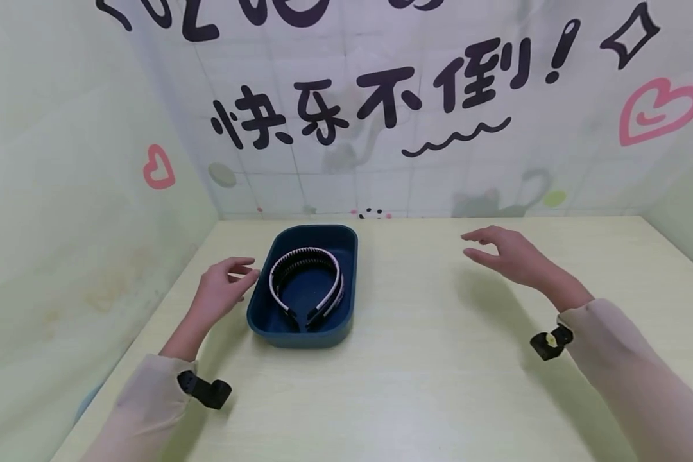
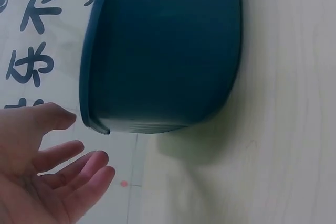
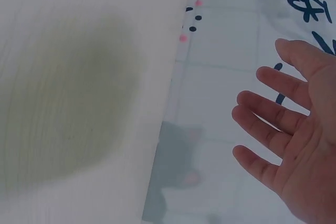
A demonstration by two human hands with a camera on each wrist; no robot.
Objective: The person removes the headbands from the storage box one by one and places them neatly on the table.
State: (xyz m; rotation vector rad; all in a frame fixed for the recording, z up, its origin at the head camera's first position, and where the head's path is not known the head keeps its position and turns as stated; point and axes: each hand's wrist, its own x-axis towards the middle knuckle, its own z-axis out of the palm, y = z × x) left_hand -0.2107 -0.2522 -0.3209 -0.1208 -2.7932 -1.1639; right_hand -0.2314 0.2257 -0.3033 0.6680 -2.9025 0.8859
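A dark blue bin (image 1: 260,321) with rounded corners sits on the table, left of centre. Inside it lie headbands (image 1: 337,282), at least two nested together, pale on the outside with dark toothed inner edges and dark tips. Just off the bin's left rim is my left hand (image 1: 222,289), its fingers loosely bent and holding nothing; the left wrist view shows that hand beside the bin's outer wall (image 2: 163,51). My right hand (image 1: 511,256) hovers above the right part of the table, fingers relaxed and apart, with nothing in it.
The pale wooden table (image 1: 416,372) reaches back to a white printed curtain (image 1: 381,173) with dark lettering and pink hearts. Pale side walls (image 1: 63,224) flank the table. Each wrist carries a small black camera (image 1: 205,389).
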